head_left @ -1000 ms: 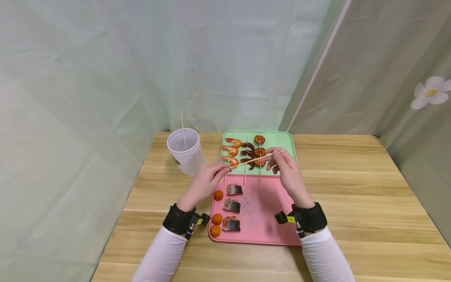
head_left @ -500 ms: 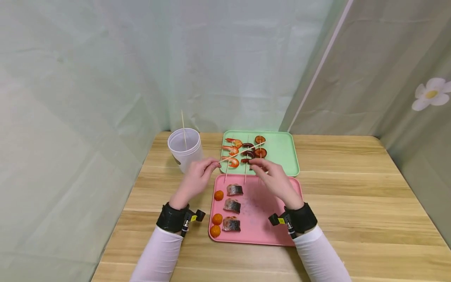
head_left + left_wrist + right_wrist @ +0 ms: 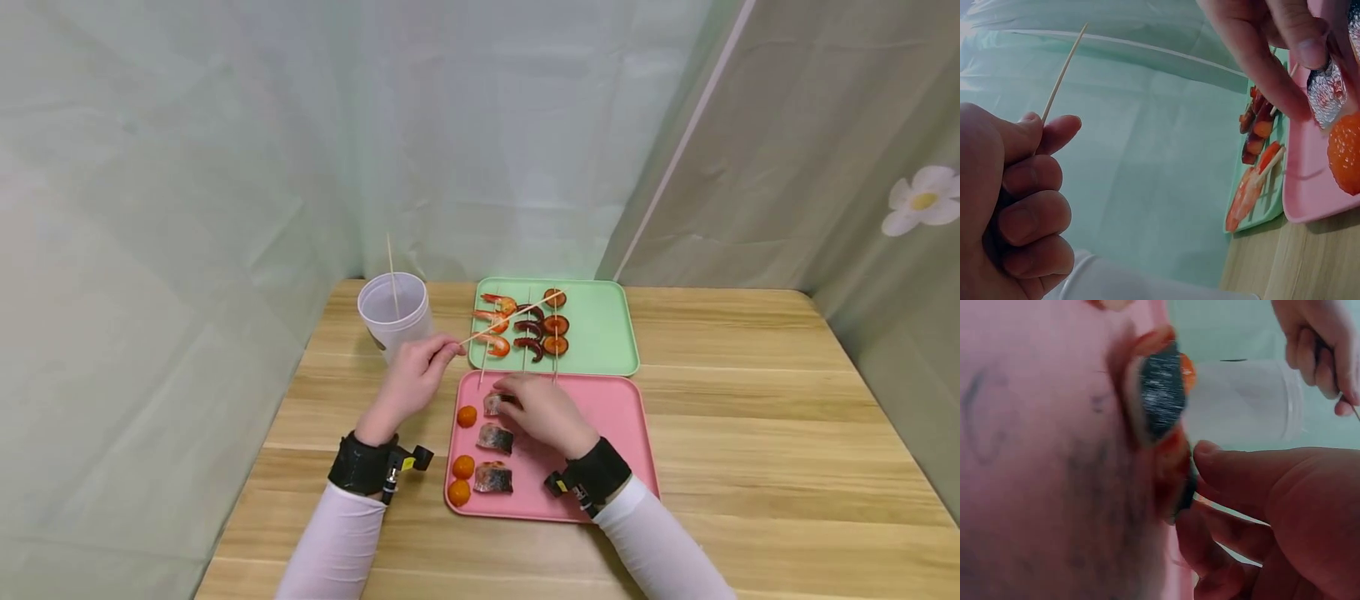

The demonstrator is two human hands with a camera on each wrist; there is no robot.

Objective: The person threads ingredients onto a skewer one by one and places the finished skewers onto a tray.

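Note:
My left hand (image 3: 412, 375) pinches a thin wooden skewer (image 3: 517, 315) between thumb and forefinger, its free end slanting up and right over the green tray (image 3: 603, 329). Down at the pink tray (image 3: 592, 492), my right hand (image 3: 551, 412) has thumb and fingers around the farthest fish piece (image 3: 491, 405); the right wrist view shows this fish piece (image 3: 1175, 472) between the fingertips. Two more dark-skinned fish pieces (image 3: 495, 437) lie nearer in the same column. Orange balls (image 3: 467, 417) line the tray's left side.
On the green tray lie skewers of shrimp (image 3: 495, 345), curled dark-red tentacles (image 3: 528, 327) and round brown slices (image 3: 556, 325). A white cup (image 3: 397, 325) with one upright skewer (image 3: 392, 267) stands at the left. Curtains (image 3: 480, 167) hang behind the wooden table (image 3: 750, 417).
My right hand has let go of the skewer's far end and come down to the farthest fish piece. My left hand, still pinching the skewer, has shifted slightly left.

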